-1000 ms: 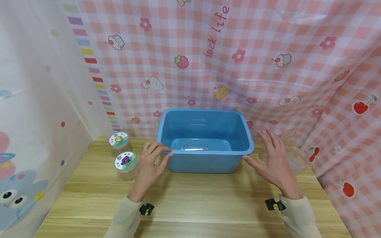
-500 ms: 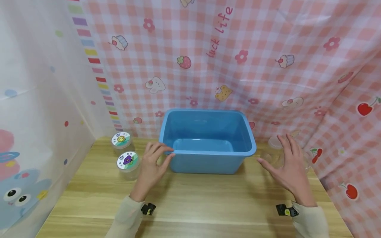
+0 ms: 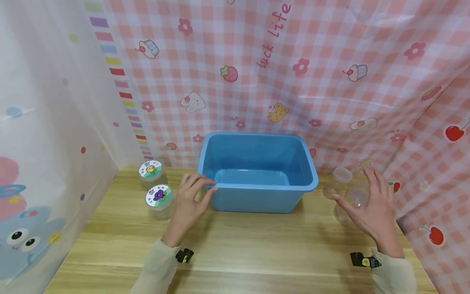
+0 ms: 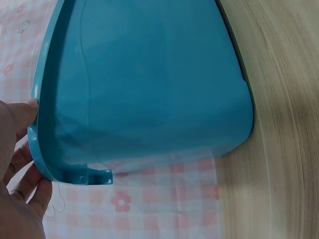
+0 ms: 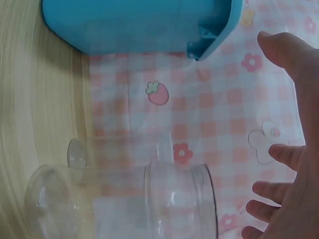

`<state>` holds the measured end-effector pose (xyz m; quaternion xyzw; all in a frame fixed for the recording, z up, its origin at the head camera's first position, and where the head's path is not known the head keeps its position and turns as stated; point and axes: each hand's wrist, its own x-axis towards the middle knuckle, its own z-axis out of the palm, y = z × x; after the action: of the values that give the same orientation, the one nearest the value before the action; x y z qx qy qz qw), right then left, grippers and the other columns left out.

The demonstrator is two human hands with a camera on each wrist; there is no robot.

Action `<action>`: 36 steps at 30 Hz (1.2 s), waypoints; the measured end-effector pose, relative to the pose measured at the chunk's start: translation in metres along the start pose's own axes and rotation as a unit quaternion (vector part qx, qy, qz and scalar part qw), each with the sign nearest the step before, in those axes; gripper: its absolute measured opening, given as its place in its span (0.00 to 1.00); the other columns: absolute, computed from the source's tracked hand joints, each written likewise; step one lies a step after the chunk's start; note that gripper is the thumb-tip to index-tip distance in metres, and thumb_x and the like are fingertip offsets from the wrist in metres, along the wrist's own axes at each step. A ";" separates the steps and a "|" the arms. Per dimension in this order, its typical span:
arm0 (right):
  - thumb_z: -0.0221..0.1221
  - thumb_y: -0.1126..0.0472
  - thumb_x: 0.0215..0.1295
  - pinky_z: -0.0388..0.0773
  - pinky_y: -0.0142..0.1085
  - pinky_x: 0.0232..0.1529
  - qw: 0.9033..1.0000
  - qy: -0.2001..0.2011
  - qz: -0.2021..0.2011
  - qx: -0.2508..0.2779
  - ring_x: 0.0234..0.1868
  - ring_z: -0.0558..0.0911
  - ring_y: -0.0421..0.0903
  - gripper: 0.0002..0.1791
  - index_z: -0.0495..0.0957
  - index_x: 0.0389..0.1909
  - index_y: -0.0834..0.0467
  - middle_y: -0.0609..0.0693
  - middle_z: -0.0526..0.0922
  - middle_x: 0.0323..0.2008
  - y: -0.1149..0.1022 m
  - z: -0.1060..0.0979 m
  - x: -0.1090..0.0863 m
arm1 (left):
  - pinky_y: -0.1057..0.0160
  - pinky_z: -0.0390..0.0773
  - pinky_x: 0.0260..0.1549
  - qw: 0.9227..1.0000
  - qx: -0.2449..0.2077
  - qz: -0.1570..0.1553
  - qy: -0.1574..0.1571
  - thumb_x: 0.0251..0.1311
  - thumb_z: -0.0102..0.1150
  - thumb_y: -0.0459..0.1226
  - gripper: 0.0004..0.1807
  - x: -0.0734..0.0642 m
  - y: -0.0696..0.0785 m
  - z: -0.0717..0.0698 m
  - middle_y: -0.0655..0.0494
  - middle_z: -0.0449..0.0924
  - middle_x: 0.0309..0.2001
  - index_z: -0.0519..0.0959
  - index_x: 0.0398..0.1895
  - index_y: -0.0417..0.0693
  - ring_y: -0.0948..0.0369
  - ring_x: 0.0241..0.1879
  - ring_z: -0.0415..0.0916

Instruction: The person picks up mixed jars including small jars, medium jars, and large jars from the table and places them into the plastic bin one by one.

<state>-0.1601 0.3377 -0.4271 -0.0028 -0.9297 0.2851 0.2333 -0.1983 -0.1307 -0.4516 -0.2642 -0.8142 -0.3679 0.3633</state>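
Note:
A blue plastic bin [image 3: 253, 200] stands on the table against the cloth backdrop; its visible inside holds nothing. My left hand [image 3: 189, 208] pinches the bin's near left rim corner, thumb on one side and fingers on the other, as the left wrist view also shows. At the right, my right hand [image 3: 376, 214] is spread with nothing in it. It hovers beside two clear containers: a slimmer one [image 5: 119, 149] and a wider clear jar [image 5: 179, 204] in front of it. In the head view the hand partly covers the wider jar.
Left of the bin stand two clear jars with printed lids, one with a yellow picture [image 3: 151, 169] and one with a purple flower [image 3: 159, 196]. A pink checked cloth [image 3: 257, 102] rises behind the wooden table [image 3: 257, 249].
My right hand has moved away from the bin's right rim toward the clear containers. A bright clear patch on the bin's floor has vanished. The left hand stays at the rim.

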 end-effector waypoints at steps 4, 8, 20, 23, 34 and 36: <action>0.73 0.45 0.56 0.39 0.74 0.72 1.000 -0.006 0.015 0.015 0.78 0.46 0.75 0.59 0.50 0.82 0.57 0.67 0.48 0.80 0.011 -0.004 -0.002 | 0.57 0.72 0.47 1.000 0.001 0.000 0.000 0.58 0.74 0.34 0.07 0.001 0.000 0.001 0.54 0.83 0.39 0.86 0.39 0.46 0.53 0.45 0.72; 0.73 0.47 0.56 0.38 0.73 0.73 0.999 -0.006 0.023 0.025 0.77 0.47 0.76 0.59 0.49 0.82 0.58 0.70 0.49 0.79 0.020 -0.007 -0.003 | 0.56 0.72 0.49 1.000 0.001 -0.007 -0.007 0.60 0.73 0.35 0.06 0.001 0.001 0.000 0.54 0.83 0.40 0.86 0.39 0.46 0.53 0.46 0.72; 0.72 0.45 0.59 0.43 0.76 0.71 0.993 -0.044 0.101 0.050 0.79 0.43 0.74 0.62 0.41 0.83 0.55 0.70 0.46 0.80 0.042 -0.014 -0.008 | 0.56 0.72 0.47 1.000 0.003 0.002 -0.001 0.57 0.74 0.33 0.08 0.002 0.002 0.001 0.53 0.83 0.39 0.86 0.39 0.46 0.53 0.45 0.72; 0.70 0.43 0.61 0.45 0.77 0.69 0.987 -0.065 0.133 0.070 0.80 0.41 0.73 0.63 0.36 0.84 0.50 0.68 0.41 0.82 0.047 -0.014 -0.010 | 0.56 0.71 0.47 1.000 0.001 0.005 0.004 0.57 0.74 0.32 0.08 0.002 0.001 0.001 0.53 0.83 0.39 0.86 0.39 0.47 0.53 0.44 0.73; 0.69 0.42 0.64 0.52 0.69 0.73 0.960 -0.086 0.228 0.140 0.80 0.47 0.70 0.63 0.29 0.82 0.37 0.61 0.36 0.83 0.063 -0.002 -0.020 | 0.57 0.72 0.48 1.000 0.004 0.000 -0.002 0.59 0.74 0.34 0.07 0.001 0.000 0.000 0.54 0.83 0.39 0.86 0.39 0.46 0.53 0.46 0.73; 0.69 0.44 0.64 0.51 0.67 0.74 0.957 -0.077 0.231 0.155 0.79 0.49 0.69 0.62 0.30 0.82 0.36 0.61 0.37 0.83 0.066 0.002 -0.022 | 0.56 0.72 0.47 1.000 0.004 -0.005 -0.005 0.59 0.74 0.34 0.07 0.000 0.000 0.000 0.53 0.83 0.39 0.86 0.39 0.46 0.53 0.46 0.73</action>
<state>-0.1499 0.3894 -0.4730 -0.1595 -0.8632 0.4712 0.0861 -0.1982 -0.1307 -0.4511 -0.2601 -0.8187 -0.3655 0.3585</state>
